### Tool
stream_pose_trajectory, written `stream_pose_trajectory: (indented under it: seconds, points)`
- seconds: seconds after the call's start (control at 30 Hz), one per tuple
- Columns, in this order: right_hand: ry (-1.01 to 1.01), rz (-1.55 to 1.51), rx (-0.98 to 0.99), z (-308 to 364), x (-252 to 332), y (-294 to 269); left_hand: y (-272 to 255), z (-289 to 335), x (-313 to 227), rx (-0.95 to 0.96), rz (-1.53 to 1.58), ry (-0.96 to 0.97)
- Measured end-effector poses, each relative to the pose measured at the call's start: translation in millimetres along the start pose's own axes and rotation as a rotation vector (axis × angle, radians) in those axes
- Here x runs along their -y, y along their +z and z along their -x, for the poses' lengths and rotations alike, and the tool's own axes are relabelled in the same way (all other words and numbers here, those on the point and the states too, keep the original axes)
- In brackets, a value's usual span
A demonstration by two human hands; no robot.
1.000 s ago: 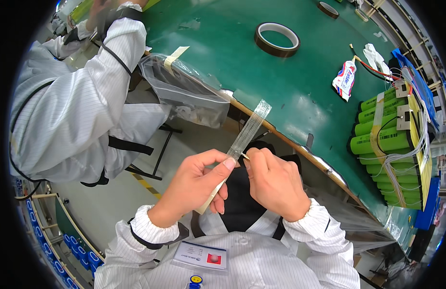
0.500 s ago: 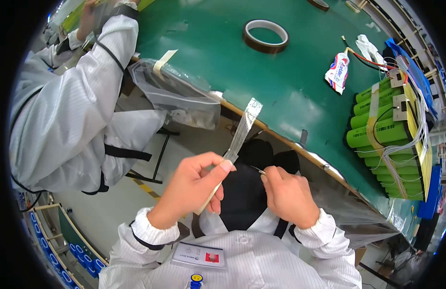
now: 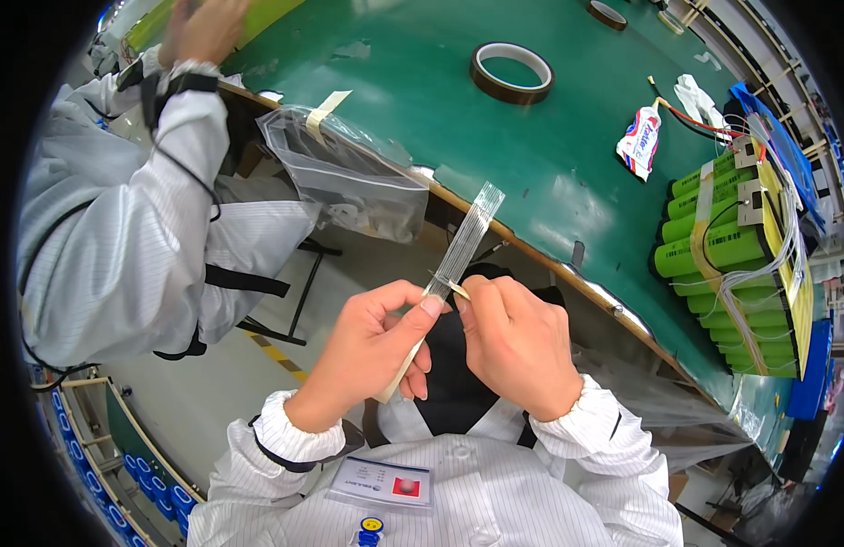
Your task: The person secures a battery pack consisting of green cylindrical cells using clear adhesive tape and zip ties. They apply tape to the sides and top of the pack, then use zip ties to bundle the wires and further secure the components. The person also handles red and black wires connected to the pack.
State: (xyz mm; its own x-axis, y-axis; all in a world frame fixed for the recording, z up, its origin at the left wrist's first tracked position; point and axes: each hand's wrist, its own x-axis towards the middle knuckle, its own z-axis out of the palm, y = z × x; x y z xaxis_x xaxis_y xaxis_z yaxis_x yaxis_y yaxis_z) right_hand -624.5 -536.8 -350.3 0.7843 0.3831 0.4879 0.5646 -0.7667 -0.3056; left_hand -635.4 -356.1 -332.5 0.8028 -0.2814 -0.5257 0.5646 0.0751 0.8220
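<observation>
My left hand (image 3: pixel 372 342) is closed on a flat strip of thin silvery parallel wires (image 3: pixel 467 239), pinched between thumb and fingers. The strip slants up toward the bench edge, and its pale lower end (image 3: pixel 392 387) sticks out below my palm. My right hand (image 3: pixel 517 337) is closed on a small slim tool (image 3: pixel 457 289) with a thin tip. Its tip lies across the strip just above my left thumb. The fingers hide most of the tool, so its exact kind is unclear.
On the green bench (image 3: pixel 394 82) lie a roll of brown tape (image 3: pixel 513 89), a white tube (image 3: pixel 640 142) and a wired green battery pack (image 3: pixel 727 251). A plastic bag (image 3: pixel 376 205) hangs from the bench edge. Another person's arm (image 3: pixel 189 128) is at left.
My right hand has moved left and up, bringing the tool from beside the strip onto it. My left hand keeps its hold. The other person's hand has shifted at the upper left.
</observation>
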Motion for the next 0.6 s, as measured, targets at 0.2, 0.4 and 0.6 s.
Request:
stream_pose_trajectory:
  seconds: [0.2,0.4,0.6]
  points:
    - [0.019,0.003,0.094,5.0,-6.4,3.7,2.6,-3.6,-1.9,-0.008,-0.041,0.011]
    - [0.112,-0.118,0.166,17.3,-9.0,-11.8,-2.1,-0.2,-2.5,-0.015,-0.063,-0.009]
    - [0.046,-0.081,0.075,4.7,2.0,-9.7,0.1,-1.1,-0.7,-0.015,-0.048,0.014]
